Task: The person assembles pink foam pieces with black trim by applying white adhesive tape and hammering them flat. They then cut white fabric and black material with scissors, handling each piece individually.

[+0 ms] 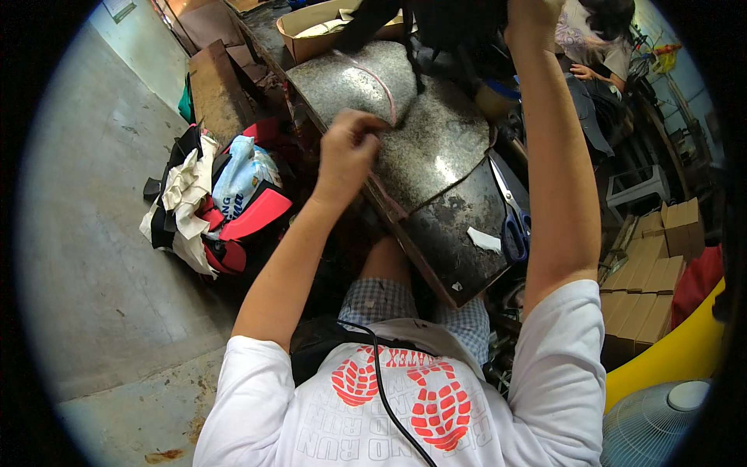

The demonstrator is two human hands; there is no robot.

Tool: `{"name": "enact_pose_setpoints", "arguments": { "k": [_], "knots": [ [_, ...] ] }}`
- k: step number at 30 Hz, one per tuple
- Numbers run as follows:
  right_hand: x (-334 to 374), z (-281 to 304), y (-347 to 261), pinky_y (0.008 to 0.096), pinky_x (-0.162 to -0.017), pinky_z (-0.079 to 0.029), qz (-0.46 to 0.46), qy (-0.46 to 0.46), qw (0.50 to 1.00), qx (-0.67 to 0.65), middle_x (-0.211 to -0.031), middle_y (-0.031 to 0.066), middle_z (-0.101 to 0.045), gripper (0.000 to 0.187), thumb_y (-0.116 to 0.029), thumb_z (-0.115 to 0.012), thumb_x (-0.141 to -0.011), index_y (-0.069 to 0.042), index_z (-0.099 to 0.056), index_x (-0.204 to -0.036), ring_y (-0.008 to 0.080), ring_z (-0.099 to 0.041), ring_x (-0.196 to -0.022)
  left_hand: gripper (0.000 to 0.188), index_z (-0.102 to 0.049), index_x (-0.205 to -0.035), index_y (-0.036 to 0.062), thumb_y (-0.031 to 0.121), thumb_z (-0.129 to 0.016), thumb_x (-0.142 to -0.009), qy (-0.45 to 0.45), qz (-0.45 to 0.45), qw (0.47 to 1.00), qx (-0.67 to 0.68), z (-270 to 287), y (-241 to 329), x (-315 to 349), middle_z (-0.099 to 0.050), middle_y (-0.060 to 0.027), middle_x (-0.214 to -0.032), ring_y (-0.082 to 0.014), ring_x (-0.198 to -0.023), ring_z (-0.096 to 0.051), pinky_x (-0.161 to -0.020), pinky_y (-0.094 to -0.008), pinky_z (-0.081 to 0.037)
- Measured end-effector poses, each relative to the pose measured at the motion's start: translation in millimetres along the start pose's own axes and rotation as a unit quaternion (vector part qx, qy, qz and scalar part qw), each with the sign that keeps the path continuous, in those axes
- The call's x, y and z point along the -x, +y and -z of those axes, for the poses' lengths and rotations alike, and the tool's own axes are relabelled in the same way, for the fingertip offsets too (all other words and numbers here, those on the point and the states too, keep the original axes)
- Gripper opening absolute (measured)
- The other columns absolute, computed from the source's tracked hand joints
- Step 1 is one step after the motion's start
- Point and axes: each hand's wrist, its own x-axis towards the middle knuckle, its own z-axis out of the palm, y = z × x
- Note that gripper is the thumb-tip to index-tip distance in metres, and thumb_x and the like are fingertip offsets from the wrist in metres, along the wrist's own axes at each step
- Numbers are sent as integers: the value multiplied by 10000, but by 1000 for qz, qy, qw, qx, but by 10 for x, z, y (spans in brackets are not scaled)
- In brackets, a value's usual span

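A thin pink strap [372,78] is pinched between the curled fingers of the left hand [348,148], and from there it runs up and away over the worn metal-topped workbench [436,148] toward the dark bag-like thing [443,23] held up at the top of the view. That dark fabric is gripped by the right hand [531,15], which is raised high and partly cut off by the edge, so only a closed fist on the material can be made out. Below and to the right of the right forearm, a pair of blue-handled scissors [513,222] is laid flat on the bench, with a small white scrap [484,240] just beside it. To the left of the left hand, down on the concrete floor, a heap of red, black and cream fabric offcuts [218,202] is piled up. Stacked cardboard boxes [650,280] are seen well off to the right, and a fan grille [654,424] is near the lower corner.
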Motion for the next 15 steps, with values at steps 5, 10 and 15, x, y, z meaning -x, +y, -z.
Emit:
{"name": "enact_pose_setpoints", "arguments": {
  "k": [5, 10, 15],
  "knots": [
    [142, -68, -249, 299, -827, -482, -8, -125, 992, 20, -1061, 88, -664, 326, -145, -603, -957, 15, -570, -1239, 168, -598, -920, 585, -559, -1268, 55, 150, -800, -745, -76, -93, 977, -177, -109, 225, 63, -576, -183, -1267, -319, -1155, -569, -1018, -398, -438],
    [394, -255, -551, 310, -813, -500, -188, -89, 975, -81, -1063, 105, -665, 311, -164, -609, -942, -11, -579, -1211, 188, -622, -912, 925, -266, -1453, 12, 140, -842, -741, 92, 66, 961, 254, -129, 196, -492, -526, -183, -1307, -301, -1224, -529, -1012, -405, -474],
    [201, -324, -834, 307, -793, -523, -128, -105, 985, -44, -1119, 118, -643, 358, -102, -603, -915, -52, -544, -1265, 203, -621, -985, 704, -393, -1334, 41, 117, -815, -776, 127, 23, 943, 306, -101, 142, -1085, -579, -175, -1205, -266, -1061, -617, -849, -361, -558]
  ]
}}
